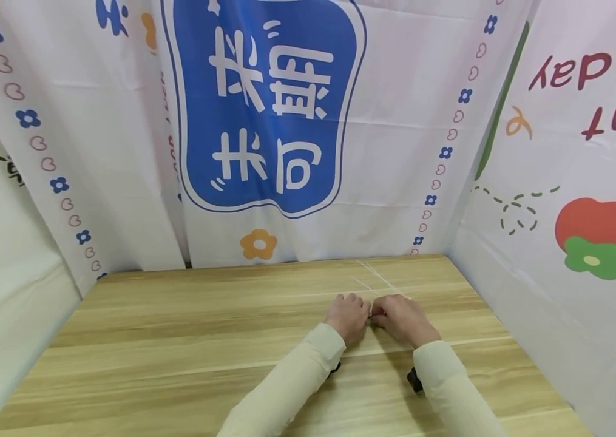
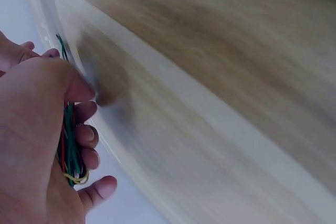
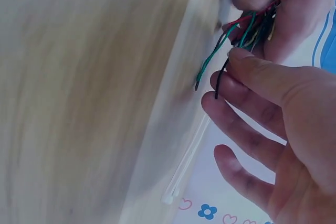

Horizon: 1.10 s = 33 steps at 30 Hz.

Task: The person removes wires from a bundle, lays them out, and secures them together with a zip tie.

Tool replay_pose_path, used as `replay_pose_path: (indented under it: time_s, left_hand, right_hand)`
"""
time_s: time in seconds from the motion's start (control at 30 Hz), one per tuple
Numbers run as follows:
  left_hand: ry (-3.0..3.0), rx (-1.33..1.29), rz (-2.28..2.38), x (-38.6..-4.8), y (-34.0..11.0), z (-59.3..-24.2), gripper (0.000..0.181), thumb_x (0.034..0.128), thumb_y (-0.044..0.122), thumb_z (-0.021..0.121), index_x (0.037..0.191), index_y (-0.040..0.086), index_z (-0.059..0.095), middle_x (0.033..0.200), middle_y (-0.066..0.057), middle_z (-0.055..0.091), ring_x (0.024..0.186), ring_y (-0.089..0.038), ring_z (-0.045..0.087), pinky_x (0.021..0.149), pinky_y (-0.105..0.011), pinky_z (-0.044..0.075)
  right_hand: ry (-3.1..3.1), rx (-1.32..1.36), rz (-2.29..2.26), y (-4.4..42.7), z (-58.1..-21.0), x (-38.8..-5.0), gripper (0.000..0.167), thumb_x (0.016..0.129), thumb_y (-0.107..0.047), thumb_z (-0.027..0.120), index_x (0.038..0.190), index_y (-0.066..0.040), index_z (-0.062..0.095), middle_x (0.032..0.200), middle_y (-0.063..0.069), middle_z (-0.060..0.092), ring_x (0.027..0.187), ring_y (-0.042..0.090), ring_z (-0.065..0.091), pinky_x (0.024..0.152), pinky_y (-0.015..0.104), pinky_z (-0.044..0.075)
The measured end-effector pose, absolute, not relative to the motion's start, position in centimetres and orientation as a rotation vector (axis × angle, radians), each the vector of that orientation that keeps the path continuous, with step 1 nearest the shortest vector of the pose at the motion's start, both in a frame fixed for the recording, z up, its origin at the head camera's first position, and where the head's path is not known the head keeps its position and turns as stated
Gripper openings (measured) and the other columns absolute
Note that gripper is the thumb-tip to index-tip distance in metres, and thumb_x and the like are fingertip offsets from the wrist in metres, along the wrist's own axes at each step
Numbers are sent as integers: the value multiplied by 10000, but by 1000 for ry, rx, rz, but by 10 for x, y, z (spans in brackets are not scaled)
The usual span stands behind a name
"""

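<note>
A bundle of thin wires (image 2: 72, 148), green, red and black with a yellow band near one end, lies in my left hand (image 1: 348, 317). The fingers and thumb of that hand curl round it. Close against it on the right, my right hand (image 1: 403, 318) pinches wires at the bundle's loose end between thumb and forefinger. In the right wrist view, green and black wire ends (image 3: 208, 62) stick out past the fingertips. From the head, both hands hide nearly all of the bundle.
Thin white strips like cable ties (image 1: 383, 280) lie on the wood-grain table (image 1: 176, 340) just beyond the hands. Printed cloth (image 1: 395, 121) hangs behind the table's far edge and along both sides.
</note>
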State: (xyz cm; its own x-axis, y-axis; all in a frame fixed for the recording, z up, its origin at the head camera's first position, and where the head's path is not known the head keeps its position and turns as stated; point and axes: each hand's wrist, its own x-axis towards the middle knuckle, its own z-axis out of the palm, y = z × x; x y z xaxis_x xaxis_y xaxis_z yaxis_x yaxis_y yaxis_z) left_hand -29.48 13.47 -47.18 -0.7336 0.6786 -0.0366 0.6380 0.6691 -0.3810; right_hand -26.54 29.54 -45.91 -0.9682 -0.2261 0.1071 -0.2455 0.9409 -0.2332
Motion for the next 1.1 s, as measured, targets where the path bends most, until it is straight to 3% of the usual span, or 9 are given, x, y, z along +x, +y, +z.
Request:
replay_pose_path:
  time_s: [0.17,0.27,0.37,0.57,0.9,1.1]
  left_hand:
    - [-2773,-1057,577,-298,126,-477,211,1129,343,478,1178,242,657,1092,93,745,950,-94,686,841,-282,572]
    - [-2789,-1040,540,-300,121,-481,170,1110,281,521,1056,244,678,931,85,738,774,-90,678,676,-265,562]
    - [-2805,-1031,514,-302,117,-482,169,1098,266,554,993,233,682,836,75,708,684,-82,650,592,-262,547]
    - [-2783,-1036,517,-303,106,-479,168,1082,243,580,969,225,703,823,69,711,688,-86,651,604,-275,568]
    - [-2742,-1040,553,-298,91,-468,228,1104,349,539,965,268,701,826,98,707,693,-64,655,611,-263,563]
    - [-2763,-1042,595,-297,80,-465,184,1086,305,580,936,273,681,799,94,687,680,-60,625,623,-265,559]
  right_hand:
    - [-2977,401,386,289,-458,-264,68,927,-180,822,898,-236,796,927,-88,780,865,106,700,824,422,576]
    - [-2951,403,414,284,-456,-263,77,926,-188,825,906,-262,818,960,-91,791,909,127,724,842,442,584]
    - [-2924,409,402,279,-454,-263,92,916,-186,833,902,-277,825,958,-102,782,922,139,731,832,457,583]
    - [-2882,422,363,269,-452,-262,84,905,-201,845,885,-277,816,914,-125,741,890,125,715,791,431,570]
    - [-2763,594,306,253,-449,-263,80,901,-217,852,873,-267,796,881,-143,715,800,40,655,705,271,528]
    - [-2750,631,314,241,-451,-264,98,891,-204,860,868,-271,792,894,-137,717,826,52,668,736,304,557]
